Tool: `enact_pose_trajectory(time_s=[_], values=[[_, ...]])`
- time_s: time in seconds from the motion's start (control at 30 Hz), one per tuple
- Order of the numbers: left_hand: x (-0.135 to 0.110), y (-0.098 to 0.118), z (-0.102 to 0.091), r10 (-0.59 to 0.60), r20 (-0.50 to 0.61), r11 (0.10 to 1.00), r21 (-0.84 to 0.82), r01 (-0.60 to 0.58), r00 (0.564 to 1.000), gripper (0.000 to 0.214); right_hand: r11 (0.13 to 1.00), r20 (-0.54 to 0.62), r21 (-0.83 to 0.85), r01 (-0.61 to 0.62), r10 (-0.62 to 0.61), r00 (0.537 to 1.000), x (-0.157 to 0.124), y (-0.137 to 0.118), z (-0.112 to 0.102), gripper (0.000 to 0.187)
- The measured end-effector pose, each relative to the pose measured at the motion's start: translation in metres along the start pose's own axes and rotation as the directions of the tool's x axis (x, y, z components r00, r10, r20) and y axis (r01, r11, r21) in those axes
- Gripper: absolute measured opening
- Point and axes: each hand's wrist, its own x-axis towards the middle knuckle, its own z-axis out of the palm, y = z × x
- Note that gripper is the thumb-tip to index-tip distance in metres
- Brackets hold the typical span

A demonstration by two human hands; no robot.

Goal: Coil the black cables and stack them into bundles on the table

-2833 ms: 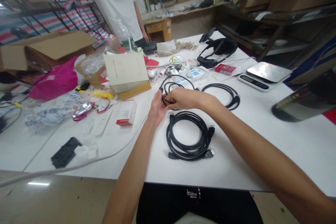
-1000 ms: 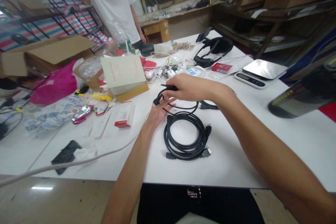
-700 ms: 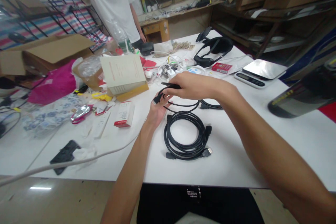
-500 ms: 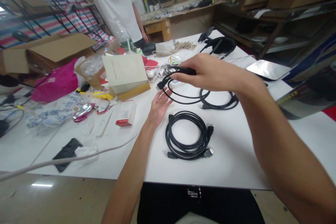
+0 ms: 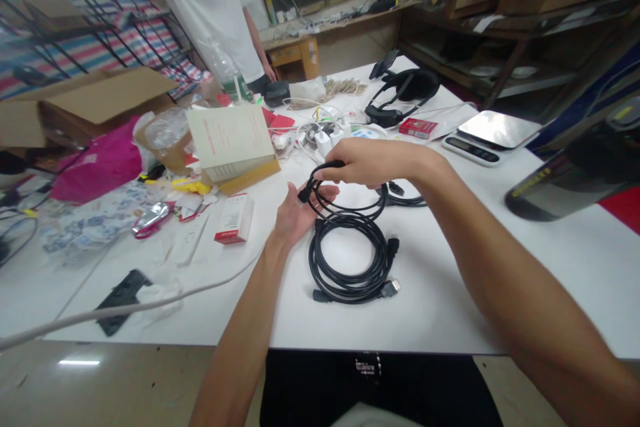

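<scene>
My right hand point(image 5: 363, 161) is closed from above on a looped black cable point(image 5: 305, 195), with its loops hanging down to the right of the fingers. Palm up and fingers spread, my left hand point(image 5: 297, 217) is beside the cable's plug end; whether it touches the plug I cannot tell. Just below, a coiled HDMI cable point(image 5: 350, 291) lies flat on the white table, its metal-tipped plug pointing right. Another black cable coil point(image 5: 407, 201) rests farther back, partly hidden by my right hand and wrist.
To the left stand a red-and-white small box point(image 5: 235, 219) and a cream carton point(image 5: 233, 140). A kitchen scale point(image 5: 473, 150), a red packet point(image 5: 417, 127) and a black headset point(image 5: 415, 87) are at the back right. A dark cylinder point(image 5: 565, 173) stands at right. Someone in white point(image 5: 200, 7) stands behind.
My right hand has come down and toward me with the looped cable, whose loops now overlap the top of the coil on the table. My left hand has turned more palm up.
</scene>
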Motion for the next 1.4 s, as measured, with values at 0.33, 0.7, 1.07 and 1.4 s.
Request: enact_pose_trajectory(time_s=[0.33, 0.7, 1.07, 1.4], values=[[0.003, -0.005, -0.005, 0.024, 0.044, 0.987, 0.155, -0.03, 0.999, 0.042, 0.998, -0.022, -0.055, -0.021, 0.019, 1.0, 0.014, 0.013, 0.009, 0.036], [0.002, 0.009, 0.001, 0.061, -0.073, 0.993, -0.098, -0.068, 0.996, 0.022, 0.998, -0.06, 0.064, 0.021, -0.017, 0.998, 0.011, 0.026, -0.001, 0.048], [-0.003, 0.016, 0.001, 0.107, -0.065, 0.954, -0.274, -0.121, 0.992, 0.029, 0.885, -0.17, 0.365, 0.29, -0.243, 0.955, 0.009, 0.002, 0.009, 0.049], [-0.002, 0.019, 0.0, 0.036, -0.182, 0.963, -0.256, -0.083, 0.983, 0.082, 0.866, -0.189, 0.344, 0.362, -0.314, 0.93, 0.003, -0.04, 0.036, 0.044]])
